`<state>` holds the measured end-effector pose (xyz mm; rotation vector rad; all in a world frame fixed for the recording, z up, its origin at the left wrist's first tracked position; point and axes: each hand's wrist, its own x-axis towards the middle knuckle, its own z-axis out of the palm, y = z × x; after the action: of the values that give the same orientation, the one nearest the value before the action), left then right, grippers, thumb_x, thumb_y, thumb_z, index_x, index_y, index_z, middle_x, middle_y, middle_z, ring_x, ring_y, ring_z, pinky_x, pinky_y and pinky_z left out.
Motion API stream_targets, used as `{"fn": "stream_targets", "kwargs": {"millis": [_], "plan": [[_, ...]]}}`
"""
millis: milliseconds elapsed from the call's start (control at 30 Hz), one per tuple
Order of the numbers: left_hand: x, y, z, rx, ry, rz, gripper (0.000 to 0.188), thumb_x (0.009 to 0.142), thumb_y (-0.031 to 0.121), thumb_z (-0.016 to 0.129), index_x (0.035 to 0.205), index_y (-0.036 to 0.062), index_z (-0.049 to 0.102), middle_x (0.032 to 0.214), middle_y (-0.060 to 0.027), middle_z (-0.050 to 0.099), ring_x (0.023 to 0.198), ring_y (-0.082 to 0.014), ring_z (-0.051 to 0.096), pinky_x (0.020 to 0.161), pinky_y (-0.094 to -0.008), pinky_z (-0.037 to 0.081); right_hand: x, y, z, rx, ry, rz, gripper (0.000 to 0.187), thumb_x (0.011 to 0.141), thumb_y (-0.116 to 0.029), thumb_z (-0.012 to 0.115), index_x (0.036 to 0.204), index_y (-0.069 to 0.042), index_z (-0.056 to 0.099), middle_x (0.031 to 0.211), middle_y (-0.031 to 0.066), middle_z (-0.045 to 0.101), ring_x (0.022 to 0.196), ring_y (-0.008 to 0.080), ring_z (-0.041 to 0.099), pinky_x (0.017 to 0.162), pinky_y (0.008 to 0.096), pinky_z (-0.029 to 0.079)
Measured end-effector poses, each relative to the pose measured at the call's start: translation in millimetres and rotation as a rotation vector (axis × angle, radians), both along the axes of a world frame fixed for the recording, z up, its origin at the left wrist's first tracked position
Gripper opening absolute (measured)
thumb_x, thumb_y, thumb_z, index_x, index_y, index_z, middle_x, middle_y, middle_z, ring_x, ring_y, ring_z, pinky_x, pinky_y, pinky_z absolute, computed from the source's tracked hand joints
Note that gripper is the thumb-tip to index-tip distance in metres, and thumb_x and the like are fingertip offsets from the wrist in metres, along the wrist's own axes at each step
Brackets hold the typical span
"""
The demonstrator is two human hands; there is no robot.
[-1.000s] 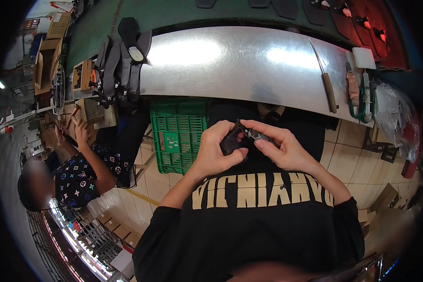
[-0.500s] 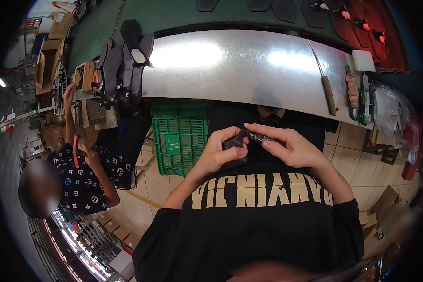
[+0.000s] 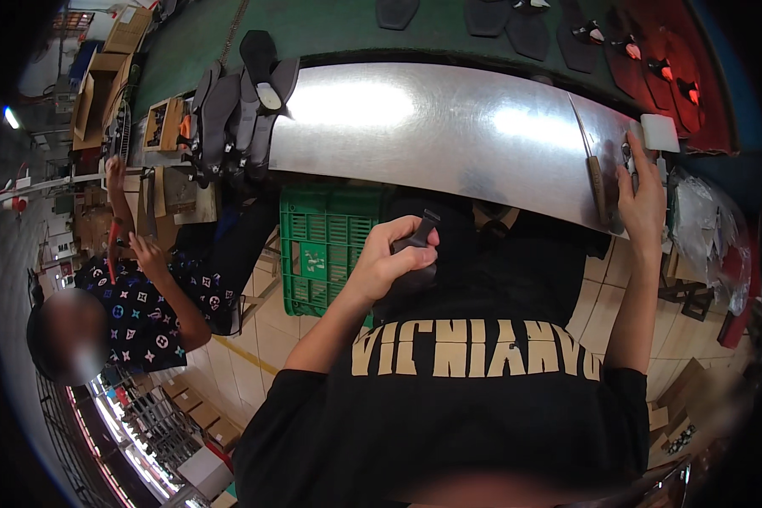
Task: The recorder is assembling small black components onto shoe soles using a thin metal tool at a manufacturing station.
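In front of my lap, my left hand is closed around a dark, narrow-ended shoe piece; its wider part is mostly covered by my fingers and blends into my black clothes. My right hand reaches to the right end of the metal worktop, fingers stretched out and thumb apart. Between thumb and forefinger lies a small shiny metal thing, too small to name. The wrapped-handle tool there is hidden under the hand. Just left of it lies a wooden-handled awl.
A white block and a clear plastic bag are at the right. Dark shoes are piled left; a green crate stands below. Flat dark soles lie beyond. A co-worker sits left with a red tool.
My right hand has left the shoe piece and moved far right onto the worktop's end. My left hand keeps the shoe piece, now shifted slightly left. The view has turned slightly.
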<state>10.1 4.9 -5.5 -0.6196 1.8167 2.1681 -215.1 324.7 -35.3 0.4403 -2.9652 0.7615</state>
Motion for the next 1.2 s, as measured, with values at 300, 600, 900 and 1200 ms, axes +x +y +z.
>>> {"fn": "stream_targets", "kwargs": {"millis": [300, 600, 900, 1200], "plan": [[1.6, 1.5, -0.3, -0.009, -0.002, 0.005, 0.025, 0.076, 0.02, 0.066, 0.092, 0.0006, 0.062, 0.079, -0.0013, 0.06, 0.074, -0.0081, 0.055, 0.068, -0.0223, 0.042, 2.3, -10.3, -11.5, 0.086, 0.056, 0.039, 0.047, 0.092, -0.018, 0.057, 0.138, -0.026, 0.053, 0.111, 0.0147, 0.062, 0.094, 0.0328, 0.063, 0.087, 0.0399, 0.049], [-4.5, 5.7, 7.8, -0.089, -0.059, -0.062, 0.035, 0.068, 0.024, 0.065, 0.092, -0.0004, 0.062, 0.081, -0.0043, 0.063, 0.077, -0.011, 0.059, 0.072, -0.0231, 0.044, 18.9, -40.7, 19.7, -0.168, 0.411, 0.284, 0.027, 0.086, -0.006, 0.065, 0.113, -0.008, 0.068, 0.096, 0.012, 0.067, 0.086, 0.0275, 0.064, 0.081, 0.0367, 0.051], [-11.9, 25.7, 14.4, -0.456, 0.096, -0.125, 0.033, 0.068, 0.028, 0.077, 0.082, 0.0001, 0.066, 0.065, -0.0041, 0.06, 0.059, -0.0098, 0.054, 0.055, -0.0264, 0.043, 109.0, -122.0, 25.6, -0.633, -0.044, 0.638, 0.011, 0.077, 0.0, 0.072, 0.087, -0.003, 0.069, 0.083, 0.009, 0.069, 0.072, 0.0253, 0.065, 0.063, 0.0331, 0.052], [-21.9, 41.3, 21.0, -0.952, 0.198, -0.205, 0.039, 0.064, 0.036, 0.075, 0.07, -0.0007, 0.062, 0.066, -0.0156, 0.062, 0.057, -0.0311, 0.062, 0.054, -0.0385, 0.049, 109.3, -124.1, 21.3, -0.339, 0.243, 0.739, 0.015, 0.068, -0.002, 0.073, 0.079, -0.005, 0.064, 0.074, 0.0061, 0.062, 0.066, 0.0228, 0.061, 0.059, 0.0318, 0.047]]}}
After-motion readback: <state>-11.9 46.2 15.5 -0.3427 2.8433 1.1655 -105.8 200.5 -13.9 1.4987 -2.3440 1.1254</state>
